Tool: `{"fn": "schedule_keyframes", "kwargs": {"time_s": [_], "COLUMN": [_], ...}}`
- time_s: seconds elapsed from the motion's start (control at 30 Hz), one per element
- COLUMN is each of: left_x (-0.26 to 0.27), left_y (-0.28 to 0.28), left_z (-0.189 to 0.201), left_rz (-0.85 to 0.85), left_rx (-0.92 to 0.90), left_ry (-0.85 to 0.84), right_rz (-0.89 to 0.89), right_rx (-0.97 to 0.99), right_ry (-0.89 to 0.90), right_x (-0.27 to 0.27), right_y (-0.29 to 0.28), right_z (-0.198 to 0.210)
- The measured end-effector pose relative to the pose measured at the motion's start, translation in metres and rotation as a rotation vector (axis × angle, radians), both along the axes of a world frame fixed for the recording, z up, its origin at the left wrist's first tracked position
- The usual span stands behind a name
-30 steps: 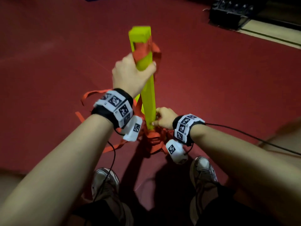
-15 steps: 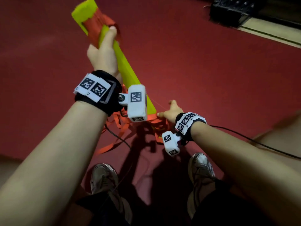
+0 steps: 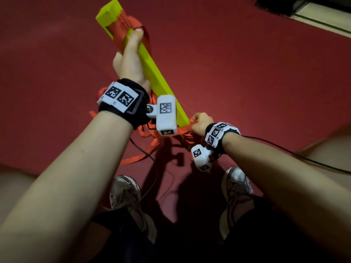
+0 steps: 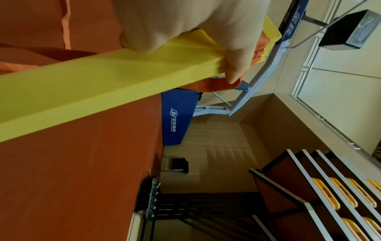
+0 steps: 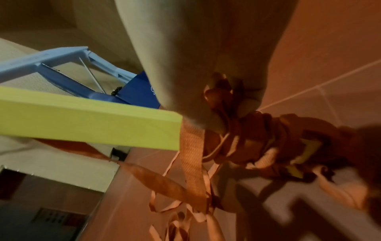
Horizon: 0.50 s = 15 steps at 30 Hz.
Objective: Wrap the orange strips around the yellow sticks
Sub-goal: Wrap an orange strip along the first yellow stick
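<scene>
Stick: yellow stick (image 3: 152, 67), rigid, probably light, tilted | Left hand (image 3: 129, 59): we clamp its wrapped upper end | Right hand (image 3: 199, 124): pinches limp orange strips (image 3: 148, 149) at the foot.

Three views: one from the head, one from each wrist.
The head camera looks down over both forearms at the red floor (image 3: 247, 76). Each wrist camera sits very near its palm, facing along the fingers. All three show the yellow stick (image 3: 152, 69) (image 4: 86, 84) (image 5: 88, 120).
</scene>
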<state>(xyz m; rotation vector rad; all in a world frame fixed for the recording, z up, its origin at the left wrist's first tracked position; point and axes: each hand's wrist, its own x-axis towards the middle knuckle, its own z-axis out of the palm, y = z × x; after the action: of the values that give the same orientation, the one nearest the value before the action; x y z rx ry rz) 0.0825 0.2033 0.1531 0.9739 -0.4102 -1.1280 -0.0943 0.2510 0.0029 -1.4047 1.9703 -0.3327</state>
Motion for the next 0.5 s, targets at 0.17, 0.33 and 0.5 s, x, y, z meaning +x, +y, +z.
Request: {"fn": "schedule_keyframes", "kwargs": {"time_s": [0.17,0.33,0.5], "left_x": [-0.003,-0.014,-0.025], "left_y": [-0.005,0.007,0.028], "left_z": [-0.015,-0.059,-0.117], "left_rz": [-0.006,-0.171,-0.309], "left_rx": [0.027,0.116,0.215], "left_ry": [-0.115,-0.271,-0.443], "right_rz": [0.016,-0.024,0.051], "right_rx": [0.022,-0.047,-0.156], "right_ry": [-0.055,-0.162,-0.275], "right_x": [0.003,0.015,0.034], "right_y": [0.005,0.002,-0.008], "right_z": [-0.006,0.004,0.013]}}
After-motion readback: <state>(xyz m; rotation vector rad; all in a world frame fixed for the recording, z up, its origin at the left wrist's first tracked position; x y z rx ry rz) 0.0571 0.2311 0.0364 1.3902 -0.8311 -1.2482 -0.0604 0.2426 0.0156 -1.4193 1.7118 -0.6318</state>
